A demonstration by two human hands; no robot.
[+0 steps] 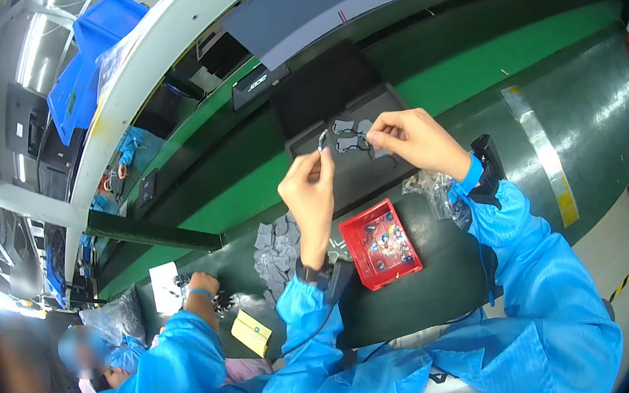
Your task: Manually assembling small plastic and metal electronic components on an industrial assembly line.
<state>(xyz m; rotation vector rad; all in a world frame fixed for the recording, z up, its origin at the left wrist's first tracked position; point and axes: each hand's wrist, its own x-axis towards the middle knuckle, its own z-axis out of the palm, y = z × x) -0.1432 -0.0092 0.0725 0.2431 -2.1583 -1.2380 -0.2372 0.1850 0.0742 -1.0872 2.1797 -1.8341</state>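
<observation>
My left hand [311, 197] pinches a small thin dark piece with a pale edge [323, 139] upright between thumb and forefinger. To its right, my right hand [419, 142] has thumb and forefinger closed; what lies between the tips is too small to make out. Several flat grey cut-out pieces [351, 143] show between the hands, beside the right fingertips, over a black tray [363, 179]. Below the hands stands a red bin [348, 233] with small shiny parts inside. A pile of similar grey pieces [277, 252] lies left of my left wrist.
A crumpled clear plastic bag [433, 189] lies under my right wrist. A yellow packet [251, 332] is near the bench's front edge. At the left, a co-worker's hand [201, 286] works beside white paper [165, 288]. A monitor [323, 7] stands beyond the tray; a metal post [109, 119] rises at the left.
</observation>
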